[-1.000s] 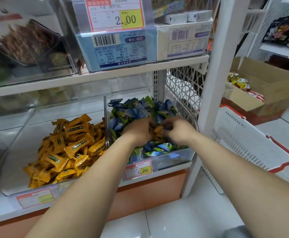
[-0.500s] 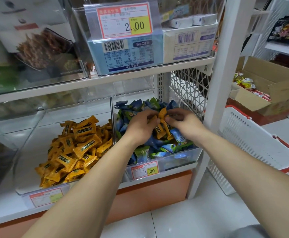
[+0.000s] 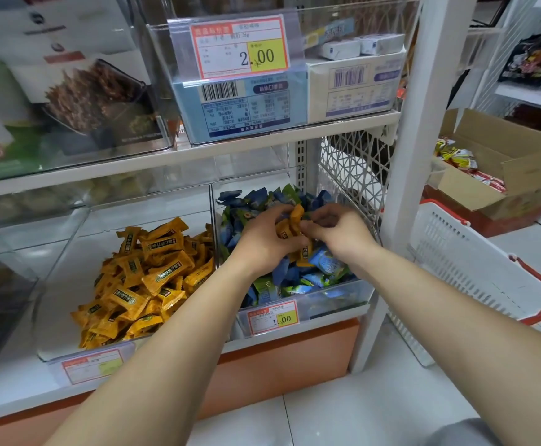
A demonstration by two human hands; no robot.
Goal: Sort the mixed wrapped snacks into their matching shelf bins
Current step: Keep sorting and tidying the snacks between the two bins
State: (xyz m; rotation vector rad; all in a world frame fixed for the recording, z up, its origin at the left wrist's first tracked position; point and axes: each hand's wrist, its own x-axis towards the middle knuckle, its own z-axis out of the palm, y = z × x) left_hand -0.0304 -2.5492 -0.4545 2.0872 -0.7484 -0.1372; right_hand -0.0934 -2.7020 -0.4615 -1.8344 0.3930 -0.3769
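Both hands met over the clear plastic right-hand bin [image 3: 333, 304] of blue and green wrapped snacks [image 3: 298, 281]. The left hand [image 3: 262, 243] had its fingers closed on several orange wrapped snacks [image 3: 290, 225]; the right hand [image 3: 340, 233] pinched them from 3 o'clock. At 9 o'clock, the clear left bin [image 3: 66, 252] held matching orange packets [image 3: 143, 278].

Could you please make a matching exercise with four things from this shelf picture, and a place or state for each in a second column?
Things:
1. orange snacks in hands
2. orange snack pile
3. price tag 2.00
4. cardboard box

Places or states:
A. on the floor, far right
B. lying in the left clear bin
C. on the upper shelf bin's front
D. held above the blue and green snacks

Pairs: 1-D, 2-B, 3-C, 4-A
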